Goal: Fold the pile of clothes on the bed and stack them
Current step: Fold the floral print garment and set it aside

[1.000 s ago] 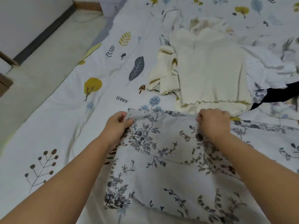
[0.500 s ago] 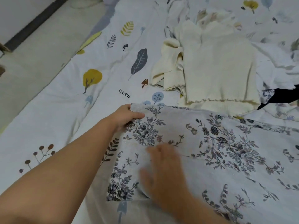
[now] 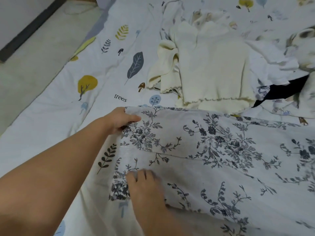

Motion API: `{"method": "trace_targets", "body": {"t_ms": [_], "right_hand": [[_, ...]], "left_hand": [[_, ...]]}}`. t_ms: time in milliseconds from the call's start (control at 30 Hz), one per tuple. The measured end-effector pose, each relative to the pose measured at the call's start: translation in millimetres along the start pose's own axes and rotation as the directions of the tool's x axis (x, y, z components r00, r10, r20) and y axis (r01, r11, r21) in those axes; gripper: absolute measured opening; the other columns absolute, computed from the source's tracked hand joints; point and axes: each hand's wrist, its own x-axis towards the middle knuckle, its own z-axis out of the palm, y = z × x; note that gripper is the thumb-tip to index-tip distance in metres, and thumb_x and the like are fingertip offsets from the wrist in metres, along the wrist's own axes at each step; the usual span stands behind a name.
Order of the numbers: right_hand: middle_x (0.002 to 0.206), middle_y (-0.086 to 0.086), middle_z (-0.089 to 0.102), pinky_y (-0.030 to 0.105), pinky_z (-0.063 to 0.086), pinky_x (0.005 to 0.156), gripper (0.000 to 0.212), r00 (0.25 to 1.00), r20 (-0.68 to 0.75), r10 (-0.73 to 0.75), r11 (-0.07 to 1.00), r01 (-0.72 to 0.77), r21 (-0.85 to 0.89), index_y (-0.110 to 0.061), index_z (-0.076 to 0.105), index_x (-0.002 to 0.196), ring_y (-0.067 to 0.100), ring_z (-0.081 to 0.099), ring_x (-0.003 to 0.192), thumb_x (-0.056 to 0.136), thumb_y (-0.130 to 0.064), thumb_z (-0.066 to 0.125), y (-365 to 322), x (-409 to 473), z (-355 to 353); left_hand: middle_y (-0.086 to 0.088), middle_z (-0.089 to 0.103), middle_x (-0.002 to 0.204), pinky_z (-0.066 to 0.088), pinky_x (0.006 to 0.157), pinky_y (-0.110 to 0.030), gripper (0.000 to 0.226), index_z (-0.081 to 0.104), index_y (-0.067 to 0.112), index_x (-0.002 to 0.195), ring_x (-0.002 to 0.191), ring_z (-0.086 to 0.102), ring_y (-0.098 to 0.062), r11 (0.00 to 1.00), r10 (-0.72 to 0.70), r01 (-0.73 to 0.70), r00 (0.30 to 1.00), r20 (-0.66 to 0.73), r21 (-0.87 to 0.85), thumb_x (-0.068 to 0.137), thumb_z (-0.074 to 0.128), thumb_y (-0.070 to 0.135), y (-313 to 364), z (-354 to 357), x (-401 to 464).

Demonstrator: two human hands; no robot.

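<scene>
Here, from the head view, the floral garment lies spread across the bed, nearest the person. The left hand pinches its far left corner, thumb on top. The right hand rests on the cloth lower down, fingers slightly curled; blur hides whether it grips. A cream knit top lies just beyond.

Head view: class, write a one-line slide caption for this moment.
Left hand grips the corner of a floral garment on the bed; right hand lies on it; cream top beyond.
</scene>
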Motion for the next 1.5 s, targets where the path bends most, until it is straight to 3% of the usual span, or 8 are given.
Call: {"method": "trace_targets", "body": {"t_ms": [133,333,433,533,1033,1267,1400,1500], "right_hand": [[0.119,0.008,0.056,0.030,0.046,0.089,0.045,0.999,-0.019,-0.038,0.967,0.041,0.250,-0.014,0.049,0.125,0.024,0.054,0.108,0.084,0.004,0.053,20,-3,-31],[0.095,-0.008,0.064,0.015,0.048,0.074,0.040,0.910,-0.374,0.180,0.799,0.086,0.594,-0.028,0.061,0.108,0.006,0.059,0.083,0.072,-0.013,0.070,39,-31,-70],[0.078,-0.010,0.068,0.025,0.052,0.063,0.024,0.855,-0.316,0.412,0.512,0.069,0.856,-0.032,0.063,0.092,0.006,0.062,0.069,0.070,-0.031,0.073,58,-55,-102],[0.067,-0.021,0.065,0.011,0.047,0.056,0.035,0.791,-0.250,0.559,0.325,0.068,0.943,-0.030,0.060,0.073,-0.005,0.058,0.061,0.074,0.004,0.070,90,-83,-132],[0.078,0.002,0.067,0.024,0.053,0.048,0.035,0.316,0.054,0.947,-0.048,-0.026,0.998,-0.017,0.063,0.100,0.015,0.064,0.060,0.073,0.001,0.075,245,-197,-150],[0.109,0.013,0.057,0.030,0.041,0.074,0.064,0.151,0.080,0.985,-0.047,-0.212,0.976,-0.009,0.038,0.131,0.024,0.050,0.083,0.076,-0.001,0.070,304,-237,-133],[0.137,0.011,0.042,0.036,0.041,0.091,0.076,0.136,0.051,0.989,-0.008,-0.304,0.953,-0.011,0.026,0.141,0.026,0.049,0.108,0.080,-0.019,0.070,320,-248,-144],[0.126,0.010,0.047,0.037,0.044,0.085,0.076,0.192,-0.033,0.981,0.126,-0.494,0.860,-0.014,0.032,0.136,0.025,0.050,0.103,0.078,-0.052,0.063,333,-248,-158]], "left_hand": [[0.003,0.062,0.045,0.042,0.038,-0.013,0.010,0.056,0.007,0.081,0.038,0.058,-0.006,1.000,-0.007,0.007,1.000,0.015,-0.021,0.084,0.065,0.003,12,-3,-13],[-0.008,0.070,0.070,0.057,0.055,-0.028,0.011,0.061,0.004,0.090,0.055,0.067,-0.017,0.983,-0.065,0.090,0.985,0.157,-0.158,0.089,0.054,0.012,54,1,-35],[-0.005,0.067,0.067,0.055,0.053,-0.023,0.010,0.061,0.008,0.087,0.053,0.063,-0.013,0.965,0.000,0.054,0.979,0.206,-0.257,0.085,0.052,0.011,85,19,-49],[-0.001,0.064,0.069,0.054,0.044,-0.022,0.014,0.059,0.017,0.085,0.055,0.061,-0.010,0.948,0.105,-0.023,0.964,0.245,-0.316,0.086,0.050,0.007,117,55,-67],[-0.009,0.058,0.084,0.058,0.053,-0.027,0.038,0.042,0.011,0.113,0.043,0.062,-0.015,0.926,0.366,-0.332,0.906,0.213,-0.178,0.083,0.064,0.001,189,325,-146],[-0.005,0.057,0.112,0.055,0.080,-0.032,0.064,0.031,0.021,0.143,0.086,0.063,-0.024,0.824,0.366,-0.540,0.736,0.570,0.168,0.088,0.062,0.029,156,414,-139],[-0.007,0.061,0.115,0.047,0.079,-0.030,0.030,0.058,0.012,0.121,0.097,0.059,-0.022,0.533,0.545,-0.612,0.776,0.317,0.584,0.093,0.052,0.022,130,398,-99],[-0.016,0.050,0.123,0.041,0.088,-0.043,0.031,0.054,0.012,0.122,0.113,0.046,-0.035,0.367,0.582,-0.382,0.805,0.110,0.848,0.093,0.046,0.018,114,364,-69]]}}
